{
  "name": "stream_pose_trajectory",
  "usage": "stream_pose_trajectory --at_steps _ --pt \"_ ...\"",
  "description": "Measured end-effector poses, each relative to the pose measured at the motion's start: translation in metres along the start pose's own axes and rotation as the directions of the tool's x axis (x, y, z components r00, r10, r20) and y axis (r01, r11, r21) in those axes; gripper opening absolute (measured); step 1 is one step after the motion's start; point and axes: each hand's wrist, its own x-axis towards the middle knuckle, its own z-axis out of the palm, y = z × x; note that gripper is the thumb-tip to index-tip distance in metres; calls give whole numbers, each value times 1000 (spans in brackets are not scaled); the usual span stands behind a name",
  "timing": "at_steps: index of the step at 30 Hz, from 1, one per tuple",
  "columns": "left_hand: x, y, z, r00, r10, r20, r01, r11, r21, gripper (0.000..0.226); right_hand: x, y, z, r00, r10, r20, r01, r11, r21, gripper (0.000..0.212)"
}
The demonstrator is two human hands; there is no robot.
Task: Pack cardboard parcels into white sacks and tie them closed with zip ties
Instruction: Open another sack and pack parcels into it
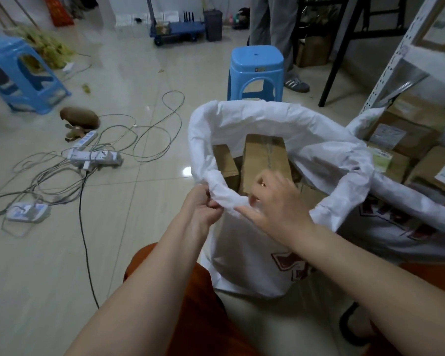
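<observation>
Single head view: looks forward and down, close above white sack [247,253] in near centre; tiled floor [139,80] stretches far.
</observation>
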Motion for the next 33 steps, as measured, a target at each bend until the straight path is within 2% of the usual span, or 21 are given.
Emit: stream_pose_trajectory --at_steps 2,3,5,7,9,12,16,18,19,20,22,23,24,26,27,29,30,31,33 --pt "-7 -12 0 998 -15 67 15 1000 -4 34 20 -19 4 971 162 176 -175 982 64 51" --pt "-10 -16 -2 997 5 75 -9 999 53 35 26 -26 8 933 217 287 -260 958 119 53" --pt "-9 -15 -10 998 34 43 -42 980 194 33 28 -34 16 879 235 415 -334 925 184 46" --pt "-6 -5 -16 993 113 -28 -90 898 430 26 22 -36 21 883 200 425 -283 949 141 34" --pt "0 11 -21 960 239 -146 -122 827 549 21 15 -37 21 917 147 371 -188 979 77 29" --pt "4 26 -17 953 285 -101 -200 845 497 14 4 -41 26 945 61 321 -49 998 -46 28" --pt "6 22 -13 956 239 -171 -125 858 498 23 -13 -42 24 963 -86 255 115 988 -101 38" --pt "2 21 -14 972 153 -177 -65 903 425 35 -17 -38 19 922 -120 367 144 989 -38 26" --pt "-2 19 -14 978 126 -168 -45 907 419 36 -14 -35 11 875 -65 480 52 998 41 26" --pt "-1 18 -15 984 109 -143 -37 902 430 35 -9 -34 3 847 6 531 -98 984 146 35" --pt "-7 12 -16 993 83 -88 -27 863 505 29 8 -31 -4 896 157 415 -300 903 307 45" --pt "-10 9 -18 998 47 -48 -14 844 537 25 17 -28 -1 906 232 355 -349 883 314 46" --pt "-11 6 -21 1000 -11 1 9 837 547 22 25 -28 2 890 286 355 -399 866 303 49" --pt "-15 5 -25 993 -85 87 18 811 585 21 35 -30 13 807 347 478 -535 773 342 58" --pt "-18 8 -27 992 -77 100 -6 763 647 20 38 -32 19 773 366 519 -590 716 373 57" --pt "-23 18 -29 995 7 102 -88 554 828 13 37 -35 28 752 383 536 -636 635 438 44" --pt "-25 23 -28 990 102 95 -132 473 871 11 35 -36 32 760 383 525 -627 645 437 35" --pt "-25 29 -25 975 205 90 -176 449 876 13 31 -39 35 778 370 509 -596 691 409 29" --pt "-25 39 -15 954 287 88 -238 544 805 12 23 -48 37 841 298 451 -470 816 337 26"
